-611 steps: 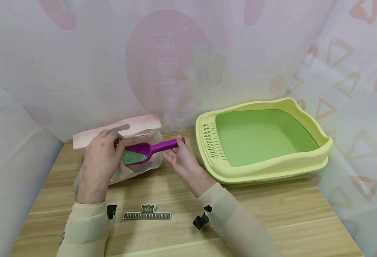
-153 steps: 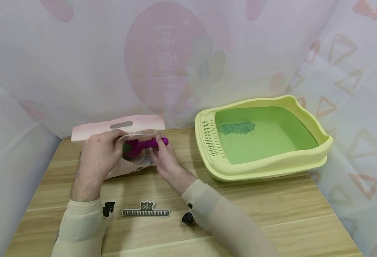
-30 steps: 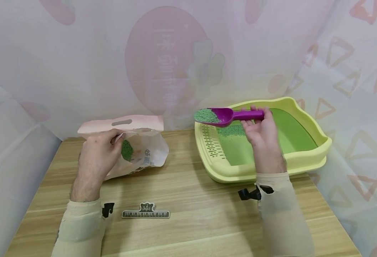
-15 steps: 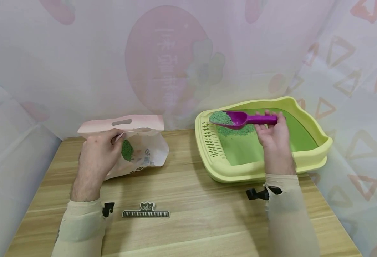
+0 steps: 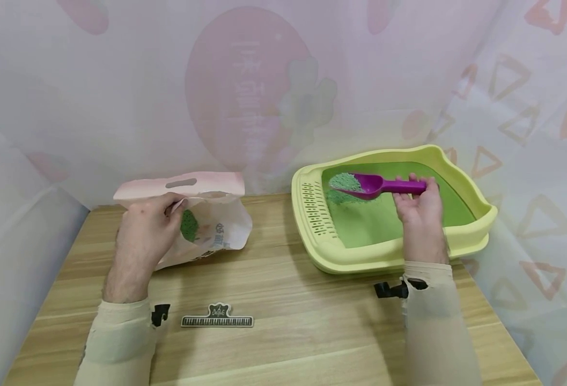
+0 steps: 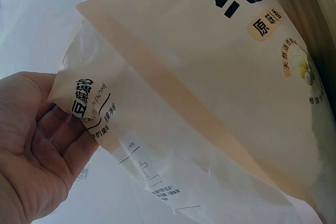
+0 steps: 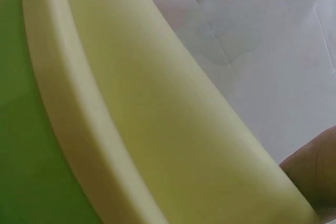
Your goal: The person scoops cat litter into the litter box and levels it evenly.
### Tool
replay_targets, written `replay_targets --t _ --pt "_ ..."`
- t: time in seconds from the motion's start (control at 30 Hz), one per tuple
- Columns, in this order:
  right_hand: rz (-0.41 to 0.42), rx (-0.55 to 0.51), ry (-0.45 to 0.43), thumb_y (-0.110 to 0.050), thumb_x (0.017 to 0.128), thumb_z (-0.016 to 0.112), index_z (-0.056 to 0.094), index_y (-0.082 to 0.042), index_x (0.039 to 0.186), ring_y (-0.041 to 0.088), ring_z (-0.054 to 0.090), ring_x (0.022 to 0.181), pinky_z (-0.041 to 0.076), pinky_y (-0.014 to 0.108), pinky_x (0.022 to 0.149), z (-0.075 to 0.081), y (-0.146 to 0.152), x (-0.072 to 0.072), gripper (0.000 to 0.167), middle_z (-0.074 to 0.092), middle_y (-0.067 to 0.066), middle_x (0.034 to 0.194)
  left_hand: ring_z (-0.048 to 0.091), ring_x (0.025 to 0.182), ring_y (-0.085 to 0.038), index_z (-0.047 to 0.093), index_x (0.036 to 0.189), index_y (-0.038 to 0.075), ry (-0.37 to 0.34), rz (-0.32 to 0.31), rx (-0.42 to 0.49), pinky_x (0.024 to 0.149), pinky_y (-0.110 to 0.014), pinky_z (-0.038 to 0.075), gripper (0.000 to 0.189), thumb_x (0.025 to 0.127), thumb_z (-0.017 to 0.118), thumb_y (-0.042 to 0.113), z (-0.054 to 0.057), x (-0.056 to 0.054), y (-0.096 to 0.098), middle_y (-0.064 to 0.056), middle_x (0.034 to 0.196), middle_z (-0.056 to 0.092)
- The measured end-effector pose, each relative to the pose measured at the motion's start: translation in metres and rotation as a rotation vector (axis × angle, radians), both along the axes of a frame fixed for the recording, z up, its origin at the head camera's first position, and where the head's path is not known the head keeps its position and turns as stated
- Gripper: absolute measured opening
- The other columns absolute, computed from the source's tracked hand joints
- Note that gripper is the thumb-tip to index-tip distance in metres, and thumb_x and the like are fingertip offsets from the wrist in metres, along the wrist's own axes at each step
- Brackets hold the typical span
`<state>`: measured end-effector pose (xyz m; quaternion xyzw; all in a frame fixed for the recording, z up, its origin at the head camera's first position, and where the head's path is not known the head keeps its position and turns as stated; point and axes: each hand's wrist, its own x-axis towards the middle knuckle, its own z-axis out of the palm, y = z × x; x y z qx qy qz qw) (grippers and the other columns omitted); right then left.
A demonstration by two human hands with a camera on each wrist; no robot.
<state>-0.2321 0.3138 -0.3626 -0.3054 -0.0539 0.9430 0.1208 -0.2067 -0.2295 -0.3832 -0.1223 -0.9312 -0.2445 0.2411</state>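
My right hand (image 5: 420, 212) grips the handle of a purple scoop (image 5: 372, 186) over the litter box (image 5: 394, 257). Green cat litter pellets (image 5: 345, 182) fill the scoop's front, and a patch of the same litter lies on the box floor beneath it. At the left, my left hand (image 5: 150, 230) pinches the edge of the cat litter bag (image 5: 232, 222), holding its mouth wide. Green litter (image 5: 189, 225) shows inside the bag. In the left wrist view the thumb and fingers grasp a printed corner of the bag. The right wrist view shows mostly the box's rim (image 7: 121, 129); the scoop is hidden there.
A black and white piano-patterned clip (image 5: 218, 316) lies on the wooden table (image 5: 283, 343) in front of the bag. Printed curtains stand behind and at both sides. The slotted end (image 5: 318, 209) of the litter box faces the bag.
Over the last second, my right hand carries the loaded scoop to the right and slightly lower, from the box's left edge to above its interior. My left hand stays on the bag.
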Motion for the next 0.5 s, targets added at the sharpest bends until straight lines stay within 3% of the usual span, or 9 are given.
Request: replay_targets --t 0.4,0.5 --pt "-0.022 -0.013 -0.071 -0.039 0.122 0.063 0.066 -0.024 0.133 0.019 0.064 0.151 0.043 0.038 0.142 -0.010 0.015 -0.005 0.019 0.074 -0.002 0.127 0.078 0.073 -0.036 0.087 0.124 0.001 0.014 -0.007 0.001 0.071 -0.066 0.063 0.018 0.115 0.075 0.011 -0.001 -0.001 0.002 -0.027 0.107 0.087" --pt "-0.024 -0.021 -0.095 -0.037 0.122 0.063 0.066 -0.030 0.136 0.017 0.064 0.150 0.043 0.036 0.142 -0.010 0.015 -0.007 0.016 0.074 -0.002 0.124 0.079 0.075 -0.038 0.087 0.125 0.001 0.014 -0.008 0.002 0.071 -0.067 0.063 0.019 0.115 0.075 0.011 -0.001 -0.001 0.002 -0.028 0.108 0.087"
